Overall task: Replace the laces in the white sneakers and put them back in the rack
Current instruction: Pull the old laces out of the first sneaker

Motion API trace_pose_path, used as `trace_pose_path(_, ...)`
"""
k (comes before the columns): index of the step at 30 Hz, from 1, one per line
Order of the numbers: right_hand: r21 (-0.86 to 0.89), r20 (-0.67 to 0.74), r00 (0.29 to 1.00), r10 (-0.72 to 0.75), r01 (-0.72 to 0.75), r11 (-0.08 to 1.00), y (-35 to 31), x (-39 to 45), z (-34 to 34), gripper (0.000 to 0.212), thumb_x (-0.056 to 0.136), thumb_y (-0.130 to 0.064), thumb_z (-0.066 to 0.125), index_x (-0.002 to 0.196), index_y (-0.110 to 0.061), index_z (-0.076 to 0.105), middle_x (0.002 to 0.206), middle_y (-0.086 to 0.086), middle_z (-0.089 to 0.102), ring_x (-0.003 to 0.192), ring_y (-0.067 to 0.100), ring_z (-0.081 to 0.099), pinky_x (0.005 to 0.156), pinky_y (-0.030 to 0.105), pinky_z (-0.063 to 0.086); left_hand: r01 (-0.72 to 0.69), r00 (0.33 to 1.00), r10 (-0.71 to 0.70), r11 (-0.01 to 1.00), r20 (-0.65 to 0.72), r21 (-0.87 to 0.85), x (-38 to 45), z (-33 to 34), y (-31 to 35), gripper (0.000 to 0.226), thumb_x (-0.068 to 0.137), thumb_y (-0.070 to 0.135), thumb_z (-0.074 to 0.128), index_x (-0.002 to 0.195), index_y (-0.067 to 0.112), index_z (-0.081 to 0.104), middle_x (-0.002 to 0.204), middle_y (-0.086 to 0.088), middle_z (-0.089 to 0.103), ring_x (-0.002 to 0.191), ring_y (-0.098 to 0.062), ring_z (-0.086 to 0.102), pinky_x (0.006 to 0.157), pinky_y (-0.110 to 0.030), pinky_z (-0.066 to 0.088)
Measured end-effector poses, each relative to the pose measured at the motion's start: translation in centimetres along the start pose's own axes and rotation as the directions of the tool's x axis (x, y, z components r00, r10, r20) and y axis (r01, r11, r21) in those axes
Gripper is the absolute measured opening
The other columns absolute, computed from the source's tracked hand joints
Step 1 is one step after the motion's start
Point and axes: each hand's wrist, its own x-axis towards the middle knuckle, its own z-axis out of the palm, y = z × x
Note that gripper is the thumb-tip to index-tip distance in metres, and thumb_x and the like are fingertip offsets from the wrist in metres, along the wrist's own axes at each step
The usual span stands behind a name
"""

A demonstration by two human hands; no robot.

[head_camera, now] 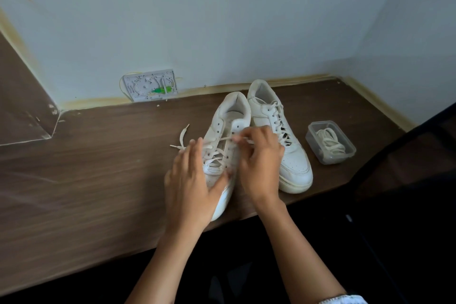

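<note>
A brown wood-grain tabletop (86,168) runs to a pale blue-grey wall (222,20). Against that wall leans a small grey plate (150,85) — green-marked in the middle — with yellowish trim (296,79) along the wall's base.

Bare forearms; white knit cuff (341,300) at right elbow.

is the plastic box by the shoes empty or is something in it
Not empty. The clear plastic box, lid off, holds a loose coil of white laces and sits on the table right of the shoes.
</note>
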Motion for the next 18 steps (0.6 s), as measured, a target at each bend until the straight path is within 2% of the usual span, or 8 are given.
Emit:
trace_pose_path(2, 0.060, -0.105, 0.988, 0.115, -0.109, 0.992, 0.5, 0.5, -0.7, 0.003, 0.095, -0.018, 0.061, 0.092, -0.019, 0.061, 0.099, -0.012, 0.050, 0.092, 0.020, 0.056, 0.088, 0.041, 0.038, 0.013, 1.000, -0.013, 1.000, -0.002, -0.020, 0.0, 0.0, -0.3, 0.085, 0.083, 0.072, 0.037, 0.149, 0.017, 0.035, 0.152, -0.006, 0.040, 0.139, -0.025, 0.039, 0.103, -0.048, 0.040)
trace_pose_path(5, 0.002, -0.127, 0.978, 0.168, -0.169, 0.986, 0.8, 0.8, -1.3, 0.014, 0.098, -0.033, 0.058, 0.098, -0.020, 0.061, 0.110, -0.008, 0.047, 0.102, 0.019, 0.049, 0.087, 0.035, 0.030, -0.021, 1.000, 0.022, 0.999, 0.012, -0.047, -0.5, 0.2, -0.1, 0.077, 0.089, 0.067, 0.034, 0.147, 0.017, 0.038, 0.151, -0.003, 0.041, 0.140, -0.021, 0.036, 0.105, -0.046, 0.041)
trace_pose_path(9, -0.098, -0.066, 0.998, -0.007, 0.000, 0.995, 0.1, 0.5, -1.1, 0.023, 0.094, -0.043, 0.060, 0.109, -0.026, 0.065, 0.116, -0.003, 0.053, 0.105, 0.018, 0.043, 0.089, 0.034, 0.027, -0.010, 1.000, 0.011, 0.998, -0.012, 0.059, -1.2, 0.2, 0.3, 0.069, 0.091, 0.059, 0.038, 0.144, 0.016, 0.042, 0.148, -0.006, 0.045, 0.136, -0.026, 0.042, 0.103, -0.047, 0.042)
trace_pose_path(12, -0.248, 0.010, 0.990, -0.139, 0.137, 0.959, -0.1, 0.1, -0.1, 0.019, 0.090, -0.041, 0.066, 0.104, -0.029, 0.070, 0.109, -0.005, 0.061, 0.105, 0.022, 0.048, 0.091, 0.041, 0.031, -0.024, 1.000, 0.025, 0.995, -0.003, 0.099, -1.7, 0.2, 0.6, 0.070, 0.091, 0.057, 0.037, 0.143, 0.010, 0.044, 0.145, -0.009, 0.049, 0.133, -0.028, 0.046, 0.101, -0.047, 0.045)
trace_pose_path(16, -0.276, 0.023, 0.985, -0.172, 0.172, 0.946, -0.1, -0.2, 0.9, 0.006, 0.088, -0.030, 0.070, 0.090, -0.024, 0.072, 0.092, -0.007, 0.065, 0.097, 0.022, 0.055, 0.091, 0.040, 0.028, -0.060, 0.998, 0.059, 0.991, 0.015, 0.121, -1.8, 0.3, 0.5, 0.072, 0.091, 0.056, 0.034, 0.144, 0.007, 0.043, 0.145, -0.009, 0.049, 0.132, -0.025, 0.048, 0.100, -0.041, 0.044)
trace_pose_path(18, -0.289, 0.015, 0.982, -0.187, 0.184, 0.940, -0.1, -0.2, 1.0, 0.002, 0.089, -0.023, 0.068, 0.089, -0.023, 0.070, 0.091, -0.007, 0.063, 0.094, 0.021, 0.054, 0.091, 0.040, 0.028, -0.066, 0.998, 0.065, 0.991, 0.015, 0.120, -1.7, 0.4, 0.4, 0.072, 0.092, 0.055, 0.034, 0.144, 0.006, 0.043, 0.146, -0.009, 0.049, 0.132, -0.025, 0.048, 0.100, -0.040, 0.044)
